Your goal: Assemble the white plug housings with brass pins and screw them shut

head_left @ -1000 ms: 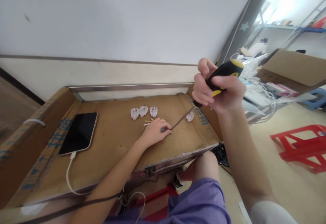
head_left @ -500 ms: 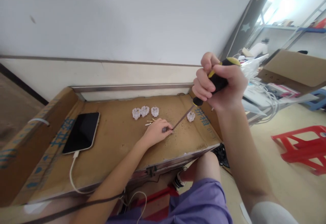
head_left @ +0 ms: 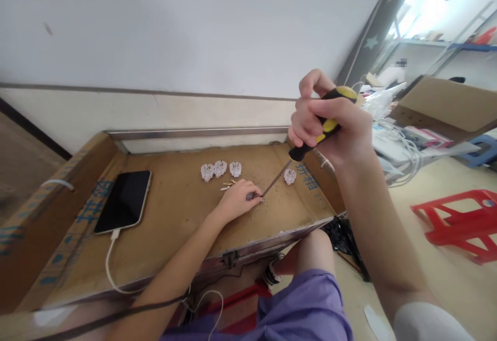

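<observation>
My right hand (head_left: 337,126) is wrapped round the black and yellow handle of a screwdriver (head_left: 300,152), raised above the cardboard. Its long shaft slants down and left, and the tip reaches the fingertips of my left hand (head_left: 236,200). Those fingers pinch a small dark part (head_left: 251,196) against the cardboard; its exact kind is too small to make out. Small brass and pale metal pieces (head_left: 227,186) lie just behind my left hand. Three clear plug pieces with upright pins (head_left: 220,168) stand beyond them. Another clear plug piece (head_left: 289,176) sits right of the shaft.
A phone (head_left: 123,201) with a white cable lies at the left on the cardboard-lined bench (head_left: 174,201). Raised cardboard sides (head_left: 73,191) and a white wall (head_left: 174,30) bound it. On the right are an open box (head_left: 446,103), cables and a red plastic stool (head_left: 458,222).
My right hand has rolled the screwdriver handle round, showing more yellow, and its grip has shifted, the index finger lifting. My left hand has stayed put.
</observation>
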Tool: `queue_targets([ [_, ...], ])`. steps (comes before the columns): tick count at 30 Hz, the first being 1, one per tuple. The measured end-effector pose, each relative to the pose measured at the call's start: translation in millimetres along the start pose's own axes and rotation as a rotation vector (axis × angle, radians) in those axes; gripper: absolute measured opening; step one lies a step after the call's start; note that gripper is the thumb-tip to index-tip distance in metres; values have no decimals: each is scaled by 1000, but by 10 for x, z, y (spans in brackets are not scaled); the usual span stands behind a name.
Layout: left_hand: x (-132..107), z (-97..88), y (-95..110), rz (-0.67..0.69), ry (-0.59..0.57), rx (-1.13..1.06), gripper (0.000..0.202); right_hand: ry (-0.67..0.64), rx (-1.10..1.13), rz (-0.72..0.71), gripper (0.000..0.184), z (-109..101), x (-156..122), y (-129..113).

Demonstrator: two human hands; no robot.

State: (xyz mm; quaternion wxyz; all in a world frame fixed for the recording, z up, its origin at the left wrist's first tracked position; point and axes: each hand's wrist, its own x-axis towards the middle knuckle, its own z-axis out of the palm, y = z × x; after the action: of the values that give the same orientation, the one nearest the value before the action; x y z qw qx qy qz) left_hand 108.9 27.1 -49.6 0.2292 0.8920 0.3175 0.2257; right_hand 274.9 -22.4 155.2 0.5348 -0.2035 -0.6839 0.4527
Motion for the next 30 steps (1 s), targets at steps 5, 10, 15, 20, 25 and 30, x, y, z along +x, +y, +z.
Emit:
queue_targets([
  [5,-13,5,-19,0,10,-7,5,37,-279,27,36,-35,70,-34],
  [10,-14,5,-26,-13,2,-2,7,478,-831,-229,11,124,15,-49],
  [15,-13,-9,-14,-1,7,-20,7,-34,-206,-6,13,81,16,-142],
  [20,-18,-12,-10,7,22,-15,4,-33,-201,68,38,87,75,-150],
  [25,-16,2,-12,12,31,6,4,511,-805,-270,30,343,45,-53],
  [30,-19,11,-9,8,33,16,5,188,-276,-157,6,245,60,-49],
])
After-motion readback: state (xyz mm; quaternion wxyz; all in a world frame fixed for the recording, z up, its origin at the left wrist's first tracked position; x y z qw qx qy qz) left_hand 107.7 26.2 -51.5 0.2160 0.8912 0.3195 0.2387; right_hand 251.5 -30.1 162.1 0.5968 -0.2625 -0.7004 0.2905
